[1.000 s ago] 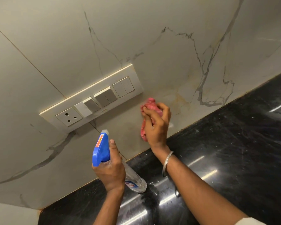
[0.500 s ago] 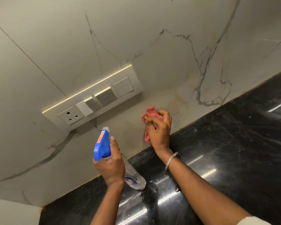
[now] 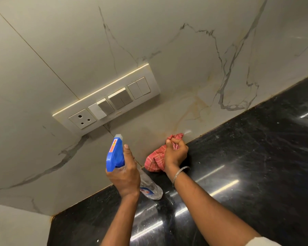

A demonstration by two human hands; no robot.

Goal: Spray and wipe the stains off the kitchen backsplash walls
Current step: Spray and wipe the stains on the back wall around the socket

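Nearest, the spray bottle (image 3: 114, 154) is gripped round its neck by the left hand (image 3: 124, 176), with the nozzle aimed toward twelve o'clock at the backsplash (image 3: 167, 50). Just beyond, a red cloth (image 3: 155, 161) is clenched in the right hand (image 3: 175, 152) where the wall meets the table (image 3: 256, 166). The yellowish stains (image 3: 196, 107) lie at one o'clock from the cloth and are streaked along that line; the right hand is judged nearer.

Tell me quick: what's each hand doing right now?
Left hand: closed around the spray bottle.
Right hand: closed on the red cloth, at the wall's bottom edge.
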